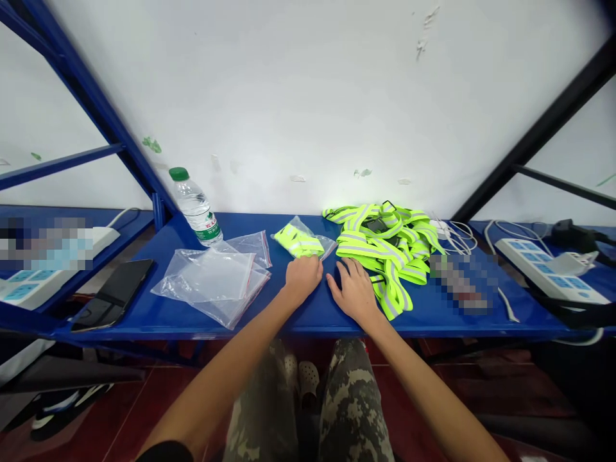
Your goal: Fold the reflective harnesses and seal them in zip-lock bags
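My left hand [302, 277] rests on the blue shelf [298, 317] with its fingers curled, touching the near edge of a clear zip bag [302, 240] that holds a folded neon-yellow reflective strap. Whether the fingers pinch the bag I cannot make out. My right hand [355, 290] lies flat on the shelf, fingers spread, empty, right beside a loose pile of neon-yellow reflective straps [385, 247]. A stack of empty clear zip bags [214, 277] lies left of my left hand.
A water bottle [195, 206] with a green cap stands at the back left. A black phone [114, 294] lies near the shelf's left front edge. White power strips [551, 269] and cables sit at the right, another strip at the far left. Blue rack posts frame the shelf.
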The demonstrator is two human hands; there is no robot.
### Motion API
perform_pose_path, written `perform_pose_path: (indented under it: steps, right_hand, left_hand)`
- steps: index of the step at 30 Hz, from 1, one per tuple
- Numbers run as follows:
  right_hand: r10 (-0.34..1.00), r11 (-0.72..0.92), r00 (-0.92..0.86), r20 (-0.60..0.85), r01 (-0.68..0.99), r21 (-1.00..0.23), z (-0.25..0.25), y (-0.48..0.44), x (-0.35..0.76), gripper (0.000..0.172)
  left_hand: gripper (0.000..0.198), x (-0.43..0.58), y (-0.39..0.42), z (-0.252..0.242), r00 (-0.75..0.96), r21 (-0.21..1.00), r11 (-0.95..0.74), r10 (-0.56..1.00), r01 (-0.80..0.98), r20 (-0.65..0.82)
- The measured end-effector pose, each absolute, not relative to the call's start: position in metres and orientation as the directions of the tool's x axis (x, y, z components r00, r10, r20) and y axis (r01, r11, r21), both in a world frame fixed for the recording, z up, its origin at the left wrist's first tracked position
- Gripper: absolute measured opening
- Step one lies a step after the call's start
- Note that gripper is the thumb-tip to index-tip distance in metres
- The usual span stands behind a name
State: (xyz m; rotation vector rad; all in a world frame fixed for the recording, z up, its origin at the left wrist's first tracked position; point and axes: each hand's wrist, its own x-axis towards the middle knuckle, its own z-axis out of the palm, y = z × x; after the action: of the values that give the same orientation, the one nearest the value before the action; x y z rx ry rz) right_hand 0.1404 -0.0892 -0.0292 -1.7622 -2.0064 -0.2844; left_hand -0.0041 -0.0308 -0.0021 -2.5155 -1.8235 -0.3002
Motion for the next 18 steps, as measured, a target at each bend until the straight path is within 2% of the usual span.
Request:
perform_pose_path:
  steps: [2,4,7,9,12,15,18]
  right_hand:
    - [0.873,0.204,-0.115,0.474,0.969,-0.141,-0.028,-0.088,0.142,0.047]
    - [0.865,0.244,-0.146,0.48,0.958,-0.148,-0.025,-0.087,0.146,0.044]
    - [0.861,0.256,-0.156,0.483,0.956,-0.147,-0.016,-0.083,0.153,0.041]
    - [0.868,0.221,-0.139,0.477,0.968,-0.12,-0.008,-0.079,0.156,0.041]
    - [0.899,0.11,-0.075,0.431,0.992,-0.057,0.002,-0.07,0.16,0.044]
    - [0.939,0.029,-0.02,0.342,0.999,-0.02,0.008,-0.057,0.163,0.05]
    - [0.956,0.041,-0.043,0.29,0.999,0.013,0.01,-0.044,0.165,0.051]
  left_hand:
    - [0.04,0.012,-0.018,0.001,0.256,0.149,-0.28,0.953,0.948,0.163]
    - [0.039,0.021,-0.008,0.005,0.279,0.207,-0.321,0.938,0.924,0.207]
    - [0.035,0.022,0.0,0.01,0.246,0.225,-0.355,0.882,0.907,0.401]
    - [0.044,0.017,0.002,0.01,0.124,0.21,-0.255,0.863,0.944,0.489]
    - [0.063,0.009,0.01,0.005,0.04,0.181,-0.137,0.889,0.974,0.457]
    - [0.064,0.0,0.028,-0.003,0.135,0.137,-0.21,0.896,0.968,0.423]
    - [0.059,-0.012,0.05,-0.006,0.32,0.09,-0.389,0.85,0.917,0.418]
